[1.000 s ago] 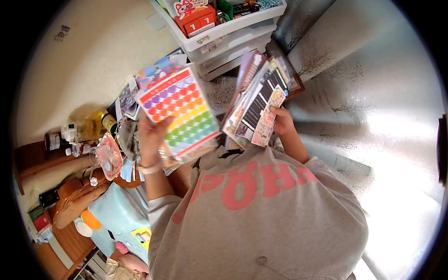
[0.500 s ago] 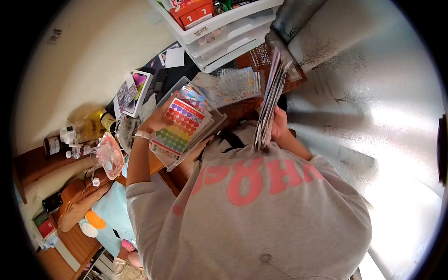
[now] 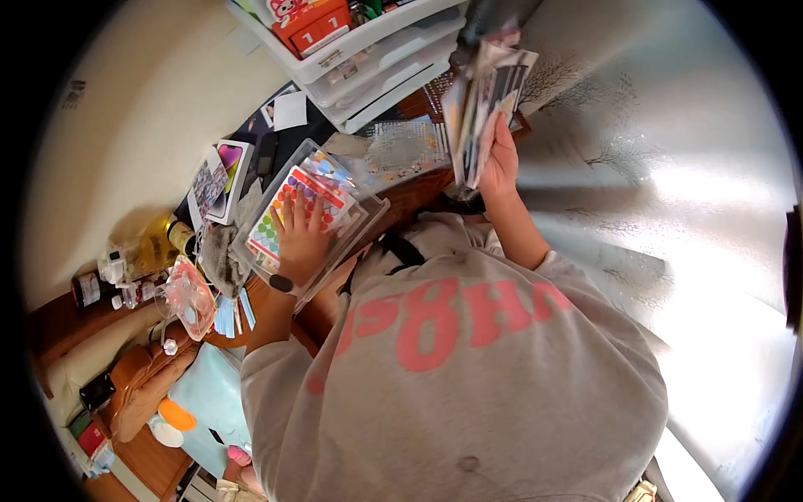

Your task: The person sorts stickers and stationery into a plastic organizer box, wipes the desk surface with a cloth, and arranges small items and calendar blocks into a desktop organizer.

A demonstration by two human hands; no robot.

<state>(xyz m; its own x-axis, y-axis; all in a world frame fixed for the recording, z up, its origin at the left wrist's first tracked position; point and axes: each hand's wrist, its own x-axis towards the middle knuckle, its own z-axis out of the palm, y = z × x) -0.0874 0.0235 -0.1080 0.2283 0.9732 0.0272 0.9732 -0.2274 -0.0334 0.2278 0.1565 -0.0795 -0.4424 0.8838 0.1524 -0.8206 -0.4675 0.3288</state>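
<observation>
My left hand lies with its fingers spread on a sticker sheet of coloured heart shapes with a red top strip. That sheet rests with other sheets in a clear plastic box. Raised to the right, my right hand grips a bundle of thin sheets, held upright and slightly fanned. Motion blurs the bundle's upper end, and I cannot make out what is printed on most of it. Beyond the box lie gem sticker sheets in clear wrapping.
A white drawer unit stands at the back, topped with an orange box. Left of the box are a phone box, a grey cloth and a pink-edged clear bag. A silvery curtain hangs on the right.
My left hand has gone from holding the sticker sheet's edge to lying flat on top of it in the box. My right hand has lifted the bundle upward and away from my body.
</observation>
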